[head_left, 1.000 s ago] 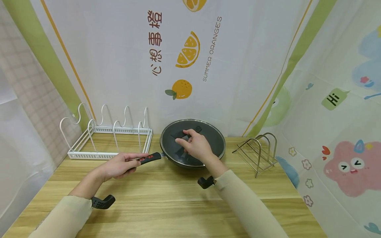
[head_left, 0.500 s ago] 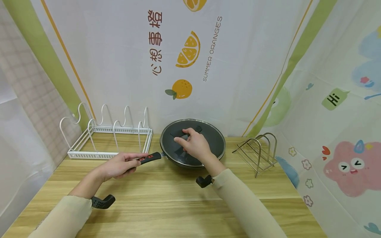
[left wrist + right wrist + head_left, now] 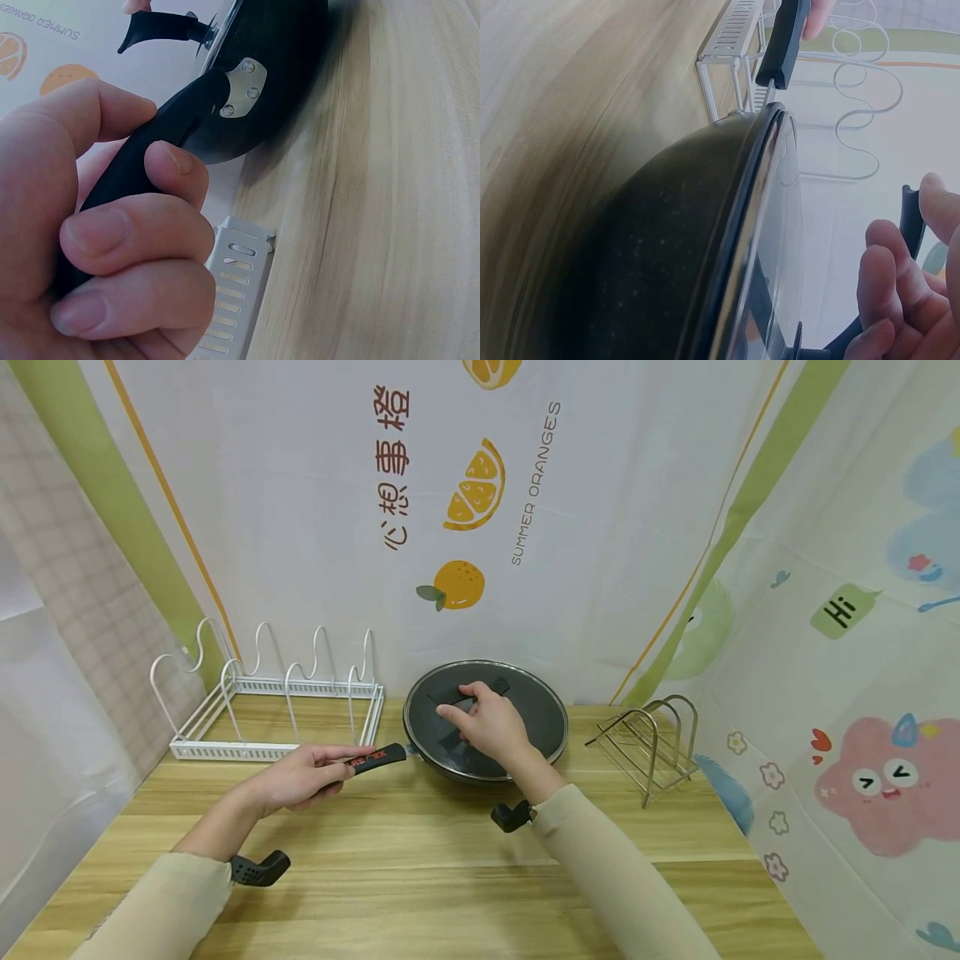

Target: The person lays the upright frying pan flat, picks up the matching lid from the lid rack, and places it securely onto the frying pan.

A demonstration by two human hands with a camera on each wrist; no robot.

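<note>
A black pan [image 3: 542, 735] with a glass lid [image 3: 525, 697] sits on the wooden table [image 3: 420, 860] near the back wall. My left hand [image 3: 330, 768] grips the pan's black and red handle [image 3: 378, 758]; in the left wrist view my fingers [image 3: 142, 247] curl round that handle [image 3: 180, 120] just behind its rivets. My right hand [image 3: 461, 710] is on top of the lid, its thumb and fingers curled round the black lid handle [image 3: 442, 700]. The right wrist view shows the pan wall [image 3: 652, 270], the lid rim [image 3: 780, 195] and my fingers [image 3: 889, 277] at the lid handle [image 3: 909, 217].
A white wire rack [image 3: 270, 710] stands at the back left, close to the pan handle. A steel wire rack [image 3: 652, 743] stands to the right of the pan. Printed curtains close in the back and both sides. Black wrist mounts [image 3: 258, 868] show by both sleeves.
My right hand has shifted slightly left on the lid handle. The left hand, the pan and the lid have stayed where they were.
</note>
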